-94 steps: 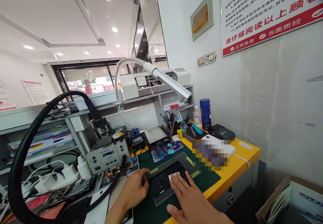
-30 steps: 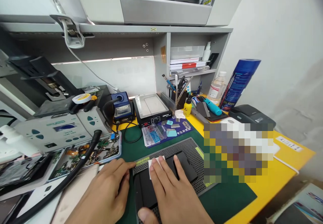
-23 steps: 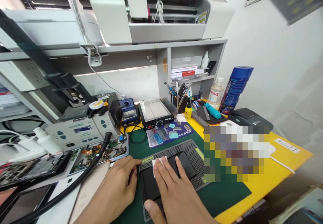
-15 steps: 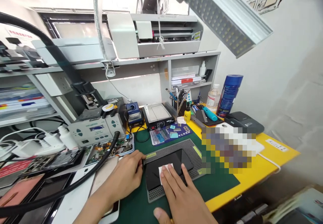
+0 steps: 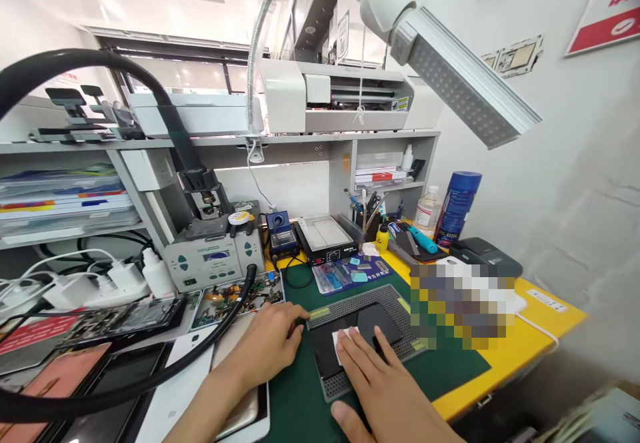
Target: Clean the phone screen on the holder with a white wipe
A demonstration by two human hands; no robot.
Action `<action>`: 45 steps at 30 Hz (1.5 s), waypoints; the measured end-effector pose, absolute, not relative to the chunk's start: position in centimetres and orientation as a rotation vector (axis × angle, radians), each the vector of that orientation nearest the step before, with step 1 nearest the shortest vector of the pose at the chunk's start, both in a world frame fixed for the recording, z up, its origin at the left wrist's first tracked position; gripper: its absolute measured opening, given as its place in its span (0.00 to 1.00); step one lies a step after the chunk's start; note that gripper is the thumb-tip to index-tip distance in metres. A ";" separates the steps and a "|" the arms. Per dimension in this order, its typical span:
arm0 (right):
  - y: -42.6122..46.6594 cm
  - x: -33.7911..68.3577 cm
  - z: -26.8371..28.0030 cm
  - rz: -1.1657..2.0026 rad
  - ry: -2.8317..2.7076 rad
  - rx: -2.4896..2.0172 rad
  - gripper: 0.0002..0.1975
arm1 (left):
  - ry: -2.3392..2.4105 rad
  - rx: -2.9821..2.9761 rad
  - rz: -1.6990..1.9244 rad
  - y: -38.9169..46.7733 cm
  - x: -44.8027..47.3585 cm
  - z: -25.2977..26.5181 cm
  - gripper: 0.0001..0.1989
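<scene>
My right hand (image 5: 373,373) lies flat, fingers stretched out, pressing a small white wipe (image 5: 341,348) onto a black glass-like panel (image 5: 327,356). Its thumb is spread away from the other fingers. The panel lies on a grey perforated pad (image 5: 336,384), with a darker rounded piece (image 5: 383,323) over its right part. At the pad's left upper corner rests my left hand (image 5: 275,336), index finger stretched to the pad's edge and the other fingers loosely bent. It holds nothing that I can see. Green matting (image 5: 287,400) lies under the pad.
On the left are tablets and phone parts, with a white tablet (image 5: 167,383) nearest my forearm. A black hose (image 5: 200,346) curves over them from a grey control unit (image 5: 207,260). Behind the pad stand a heating plate (image 5: 325,235) and a yellow bottle (image 5: 382,238). An LED lamp (image 5: 465,83) hangs above.
The view has tilted up and shifted left, so the bench appears lower and further right. The right hand stays flat on the wipe, and the left hand remains at the pad's corner.
</scene>
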State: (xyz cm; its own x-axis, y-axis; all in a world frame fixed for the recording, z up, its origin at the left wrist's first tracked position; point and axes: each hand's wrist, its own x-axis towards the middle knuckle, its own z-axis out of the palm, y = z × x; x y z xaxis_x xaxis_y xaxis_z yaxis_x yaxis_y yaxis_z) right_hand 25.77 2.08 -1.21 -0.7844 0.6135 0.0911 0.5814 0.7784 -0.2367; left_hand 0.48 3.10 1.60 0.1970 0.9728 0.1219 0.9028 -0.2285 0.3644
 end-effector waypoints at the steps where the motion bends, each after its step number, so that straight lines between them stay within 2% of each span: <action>1: 2.2 25.3 -0.7 0.322 -2.811 -0.976 0.35 | 1.796 2.279 0.480 3.0 0.4 1.6 0.17; 16: 2.2 21.7 1.0 0.420 -2.757 -1.099 0.37 | 1.810 2.338 0.390 2.7 0.2 2.1 0.19; 24: 1.0 23.8 -1.1 0.463 -2.808 -1.011 0.38 | 1.838 2.345 0.392 2.6 0.4 2.2 0.18; 30: 0.9 24.5 -2.5 0.374 -2.852 -0.942 0.37 | 1.855 2.346 0.376 2.6 0.6 2.2 0.19; 45: 1.4 20.2 1.5 0.547 -2.772 -1.067 0.39 | 1.822 2.369 0.387 2.6 0.3 2.1 0.20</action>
